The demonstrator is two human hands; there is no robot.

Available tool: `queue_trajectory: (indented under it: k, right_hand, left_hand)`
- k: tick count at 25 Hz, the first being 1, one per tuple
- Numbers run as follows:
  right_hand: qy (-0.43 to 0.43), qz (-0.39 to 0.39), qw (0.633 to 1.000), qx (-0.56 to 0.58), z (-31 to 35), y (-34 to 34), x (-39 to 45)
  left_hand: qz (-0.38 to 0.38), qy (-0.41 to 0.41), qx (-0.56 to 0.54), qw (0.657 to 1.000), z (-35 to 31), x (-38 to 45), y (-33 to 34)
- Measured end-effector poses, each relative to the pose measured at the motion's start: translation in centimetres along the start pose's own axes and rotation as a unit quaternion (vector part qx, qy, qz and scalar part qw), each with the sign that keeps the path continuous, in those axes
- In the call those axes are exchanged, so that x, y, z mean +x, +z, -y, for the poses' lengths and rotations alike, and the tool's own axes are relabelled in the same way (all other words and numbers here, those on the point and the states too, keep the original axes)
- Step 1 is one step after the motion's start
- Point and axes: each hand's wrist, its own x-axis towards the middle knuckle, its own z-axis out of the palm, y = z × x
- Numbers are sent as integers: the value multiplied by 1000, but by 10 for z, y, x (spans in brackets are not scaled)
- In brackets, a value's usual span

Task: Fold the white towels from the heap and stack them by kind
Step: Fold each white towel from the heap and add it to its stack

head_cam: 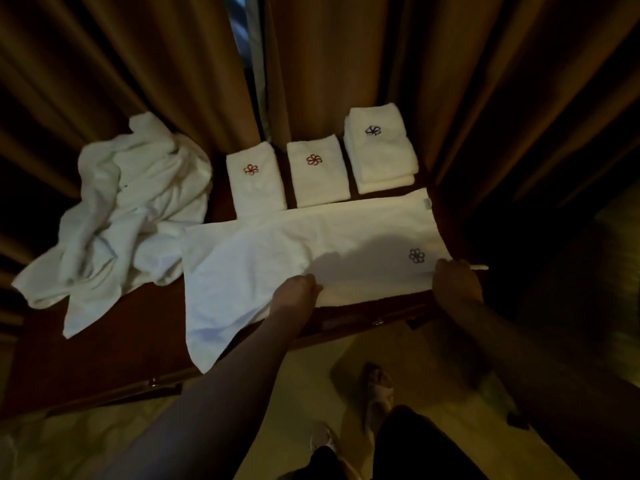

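White terry towel (277, 244) lies spread lengthwise on the dark wooden table (114, 351), near edge at the table front, left end hanging off the front edge. Dark flower logo (416, 255) near its right end, small tag (428, 203) at the far right corner.

Left hand (298, 289) is at the near edge of the spread towel about mid-length, fingers curled onto the cloth, looks like pinching the edge. Right hand (457, 278) grips the near right corner just below the logo; fingers curled over the hem, exact pinch hard to make out in the dim light.

Heap of unfolded white towels (121, 216) sits on the left part of the table, touching the left end of the spread towel.

Behind the spread towel, a row along the back: folded towel with red logo (254, 180), second folded towel with red logo (318, 174) just beside it, then a stack of folded towels with dark logo (379, 150) at right, several layers high.

Brown curtains (138, 64) behind the table. Pale floor (294, 393) below, person's sandalled foot (377, 386) visible.
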Motion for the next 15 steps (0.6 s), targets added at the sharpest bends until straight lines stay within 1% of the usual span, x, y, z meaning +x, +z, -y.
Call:
queue_trajectory:
  k: [2,7,10,13,15]
  right_hand:
    - [-1,9,1000,7,2,-3,17]
    - [-90,28,995,-43,9,-18,56]
    - [-77,53,995,-33,10,-18,96]
    - [-124,71,987,-77,14,-6,123]
    - [-116,81,986,-83,18,1,136]
  left_hand:
    - [10,-16,20,1000,2,19,-4]
    - [-24,-33,45,998,8,67,-2]
    - [-7,-62,36,997,7,93,3]
    - [-9,-85,30,996,4,115,9]
    - [-9,-110,18,994,4,128,18]
